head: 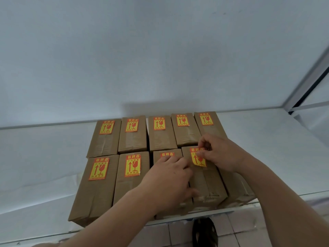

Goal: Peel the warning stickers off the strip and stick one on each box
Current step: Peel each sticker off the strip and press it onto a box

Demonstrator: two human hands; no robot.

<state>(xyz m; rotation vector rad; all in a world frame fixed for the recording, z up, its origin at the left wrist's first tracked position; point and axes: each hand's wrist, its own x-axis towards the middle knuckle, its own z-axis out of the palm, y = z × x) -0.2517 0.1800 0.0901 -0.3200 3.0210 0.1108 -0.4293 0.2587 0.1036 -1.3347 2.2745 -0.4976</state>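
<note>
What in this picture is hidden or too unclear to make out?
Head view:
- Third front box: the left hand covers most of its sticker.
- Fifth front box: the right hand and forearm hide its top, so whether it carries a sticker cannot be told.
- Small print on the back-row stickers: too small to read.
- Sticker strip: not in view.

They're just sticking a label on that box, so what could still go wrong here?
The sticker under the right hand has a lower corner lifted off its box, so it might crease or sit crooked. The front boxes reach the table edge, so the left hand, pressing on the neighbouring box, might nudge one off.
</note>
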